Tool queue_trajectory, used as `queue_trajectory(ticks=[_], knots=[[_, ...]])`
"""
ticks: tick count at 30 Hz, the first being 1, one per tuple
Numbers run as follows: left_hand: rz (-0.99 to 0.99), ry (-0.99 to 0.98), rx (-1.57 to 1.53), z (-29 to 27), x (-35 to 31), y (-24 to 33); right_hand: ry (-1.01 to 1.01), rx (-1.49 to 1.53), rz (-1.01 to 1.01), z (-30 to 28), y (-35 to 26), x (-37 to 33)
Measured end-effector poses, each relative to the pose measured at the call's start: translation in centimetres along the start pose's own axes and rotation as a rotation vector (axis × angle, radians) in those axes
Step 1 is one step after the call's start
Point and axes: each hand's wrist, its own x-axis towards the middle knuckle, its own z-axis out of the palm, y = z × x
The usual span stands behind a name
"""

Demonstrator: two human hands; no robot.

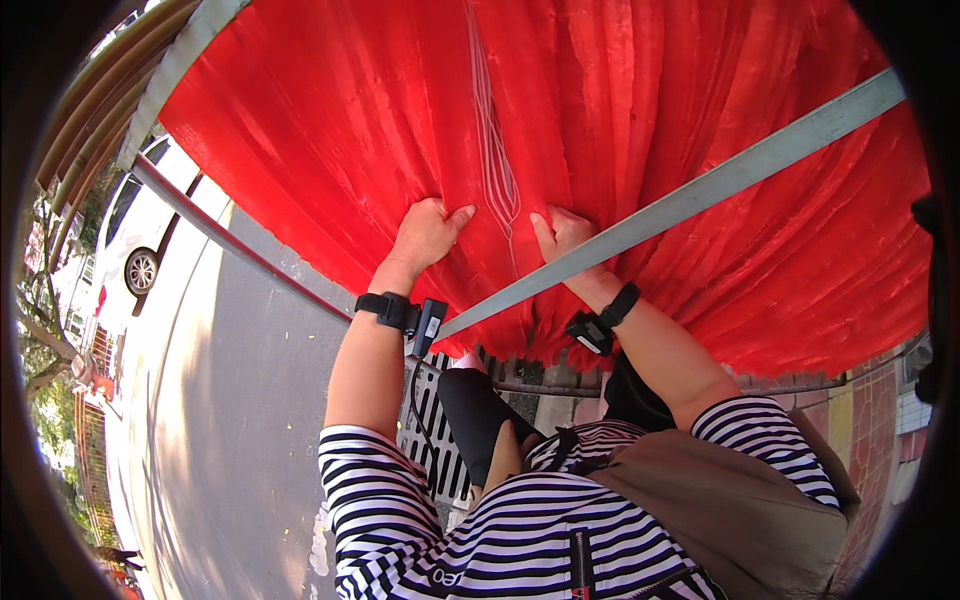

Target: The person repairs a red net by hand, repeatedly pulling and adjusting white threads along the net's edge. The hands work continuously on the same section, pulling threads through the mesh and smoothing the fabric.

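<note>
A wide, glossy red sheet (380, 120) hangs in many folds in front of me; whether it is cloth or plastic I cannot tell. My left hand (430, 232) is closed on its folds, thumb sticking out to the right. Slightly further right, my right hand (562, 234) grips the same sheet with its thumb up, fingers curled into the folds. Between the two hands dangles a loose bundle of thin pale strings (490, 160), looped at the lower end. A grey metal bar (700, 195) slants across, passing in front of my right wrist.
More metal framing (180, 80) and a thin rail (230, 245) stand at the left. Beyond lies a grey road (250, 400) with a parked white car (145, 225). A slotted drain grate (430, 410) is beneath me, brick paving (875, 430) at the right.
</note>
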Motion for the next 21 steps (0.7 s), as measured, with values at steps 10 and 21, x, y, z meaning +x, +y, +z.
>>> queue_trajectory(ticks=[10, 21], knots=[[0.013, 0.075, 0.011, -1.9, 0.0, -0.4, 0.072, -0.019, -0.046, -1.3, 0.9, 0.1], [-0.093, 0.070, 0.066, -2.3, 0.3, -0.2, 0.097, -0.087, -0.038, -3.7, 2.2, -0.9]])
